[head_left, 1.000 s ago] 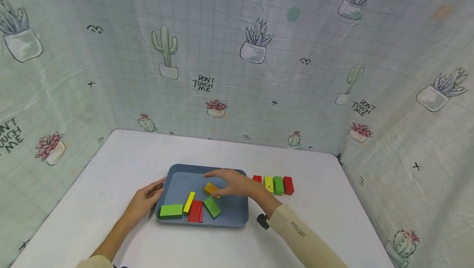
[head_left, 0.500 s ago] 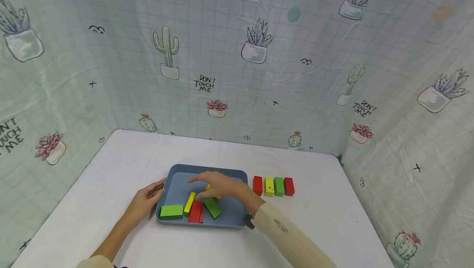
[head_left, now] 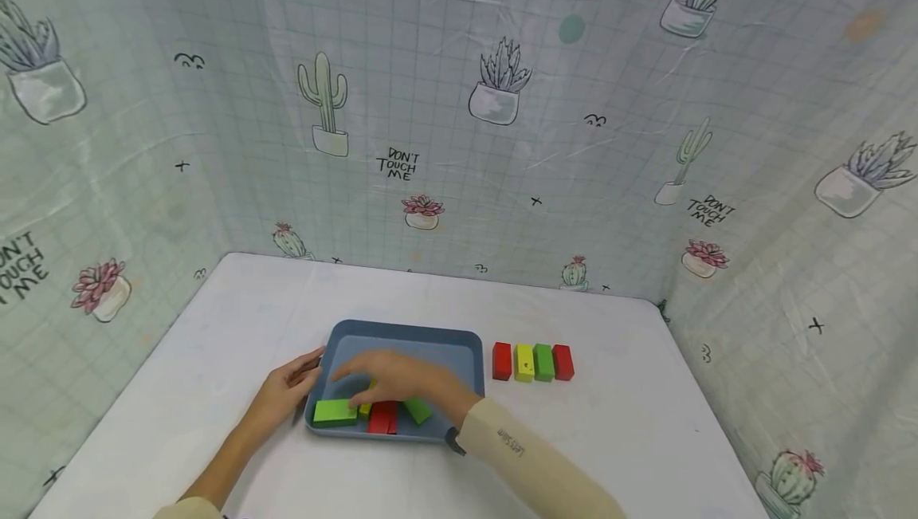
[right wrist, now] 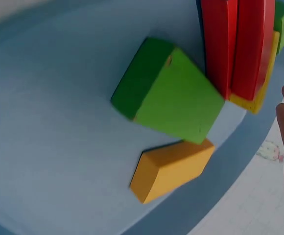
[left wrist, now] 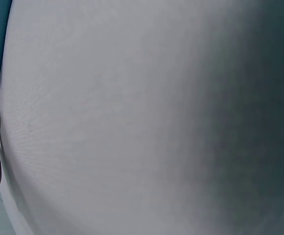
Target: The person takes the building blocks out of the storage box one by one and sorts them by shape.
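A blue tray (head_left: 409,331) lies on the white table with several coloured blocks in it. My left hand (head_left: 283,391) rests at the tray's left wall, fingers loosely straight. Over the tray my right hand (head_left: 394,375) spreads thumb and fingers with nothing between them. Its thumb overlaps the right end of a light green block (head_left: 335,414) in the front left corner. Under the hand, partly covered, are a yellow block (head_left: 365,410), red blocks (head_left: 382,418) and another green block (head_left: 417,410). An orange block (right wrist: 176,169), hidden in the head view, shows in the right wrist view.
Right of the tray stands a row of blocks: a red one (head_left: 502,361), a yellow one (head_left: 525,363), a green one (head_left: 543,363) and another red one (head_left: 563,363). A cactus-print cloth (head_left: 445,144) hangs behind the table.
My right hand has moved left across the tray, from over the orange block toward the light green block. The row's left red block has come into full view. The left hand stays put.
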Motion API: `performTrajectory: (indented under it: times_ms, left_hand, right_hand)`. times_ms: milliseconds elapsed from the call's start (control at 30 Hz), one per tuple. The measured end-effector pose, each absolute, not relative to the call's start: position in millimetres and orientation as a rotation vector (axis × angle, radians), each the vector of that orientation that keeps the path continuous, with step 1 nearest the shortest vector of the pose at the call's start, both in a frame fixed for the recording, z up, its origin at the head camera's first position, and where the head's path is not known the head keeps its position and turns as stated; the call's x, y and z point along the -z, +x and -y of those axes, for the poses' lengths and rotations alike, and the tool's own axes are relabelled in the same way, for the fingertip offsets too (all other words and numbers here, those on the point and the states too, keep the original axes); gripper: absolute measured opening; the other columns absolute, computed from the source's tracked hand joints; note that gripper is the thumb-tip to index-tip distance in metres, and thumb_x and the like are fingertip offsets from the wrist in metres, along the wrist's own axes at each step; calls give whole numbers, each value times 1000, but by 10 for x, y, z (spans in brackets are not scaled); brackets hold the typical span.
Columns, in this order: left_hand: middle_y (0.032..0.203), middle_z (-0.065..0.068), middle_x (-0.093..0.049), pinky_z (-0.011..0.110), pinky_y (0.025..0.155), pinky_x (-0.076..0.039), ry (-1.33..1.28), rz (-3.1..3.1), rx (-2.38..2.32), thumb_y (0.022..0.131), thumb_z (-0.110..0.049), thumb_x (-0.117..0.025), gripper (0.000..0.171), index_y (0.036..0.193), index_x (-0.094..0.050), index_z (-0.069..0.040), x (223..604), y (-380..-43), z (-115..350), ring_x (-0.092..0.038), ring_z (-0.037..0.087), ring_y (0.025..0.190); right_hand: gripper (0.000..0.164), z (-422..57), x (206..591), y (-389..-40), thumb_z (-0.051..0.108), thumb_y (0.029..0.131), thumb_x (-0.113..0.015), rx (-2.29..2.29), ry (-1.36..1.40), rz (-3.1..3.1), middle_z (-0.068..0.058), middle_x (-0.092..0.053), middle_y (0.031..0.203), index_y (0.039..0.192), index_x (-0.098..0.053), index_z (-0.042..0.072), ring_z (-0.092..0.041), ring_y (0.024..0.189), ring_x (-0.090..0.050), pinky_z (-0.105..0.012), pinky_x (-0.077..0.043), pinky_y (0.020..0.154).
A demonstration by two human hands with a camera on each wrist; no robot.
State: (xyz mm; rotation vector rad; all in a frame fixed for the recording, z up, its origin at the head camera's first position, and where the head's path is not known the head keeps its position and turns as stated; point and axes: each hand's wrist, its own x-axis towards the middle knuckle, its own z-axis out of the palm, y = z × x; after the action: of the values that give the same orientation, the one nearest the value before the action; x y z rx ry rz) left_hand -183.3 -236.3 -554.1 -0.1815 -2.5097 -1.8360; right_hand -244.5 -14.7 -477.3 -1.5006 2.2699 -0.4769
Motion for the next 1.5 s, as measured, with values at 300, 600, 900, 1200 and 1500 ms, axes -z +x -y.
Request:
performTrajectory:
  times_ms: [300, 600, 900, 1200, 1500]
  left_hand:
    - [130, 24, -51, 13, 84, -45, -206, 2478, 1871, 97, -22, -54, 47, 138, -45, 1, 5527, -1837, 2364, -50, 33, 117]
    - [130, 26, -51, 13, 84, -45, -204, 2465, 1891, 97, -20, -55, 47, 138, -45, 1, 5529, -1827, 2366, -50, 35, 117]
    - [131, 24, -50, 11, 86, -43, -192, 2476, 1888, 98, -23, -54, 48, 138, -44, 1, 5523, -1819, 2365, -49, 34, 119]
    - [130, 25, -50, 12, 86, -44, -198, 2474, 1888, 98, -22, -53, 48, 138, -44, 1, 5537, -1823, 2356, -50, 35, 118]
    - [131, 26, -50, 13, 86, -44, -186, 2471, 1890, 98, -21, -54, 47, 138, -44, 2, 5532, -1806, 2345, -49, 35, 118]
  right_hand:
    - [48, 299, 4787, -2361, 37, 89, -65, 348, -1507, -2333, 17, -50, 131, 133, -55, 23, 4, 119, -41, -11, -31, 98]
    - [44, 372, 4855, -2300, 34, 89, -64, 244, -1584, -2343, 16, -55, 127, 131, -58, 21, 7, 113, -45, -8, -33, 94]
    - [47, 402, 4886, -2229, 39, 89, -64, 169, -1554, -2380, 14, -57, 121, 132, -56, 21, 8, 100, -49, -5, -37, 85]
    - [63, 343, 4916, -2236, 44, 87, -65, 245, -1533, -2388, 8, -52, 126, 140, -46, 16, 5, 102, -48, -6, -37, 84]
    - [67, 292, 4903, -2298, 32, 87, -69, 257, -1578, -2235, 10, -38, 144, 144, -39, 17, 3, 128, -31, -10, -25, 101]
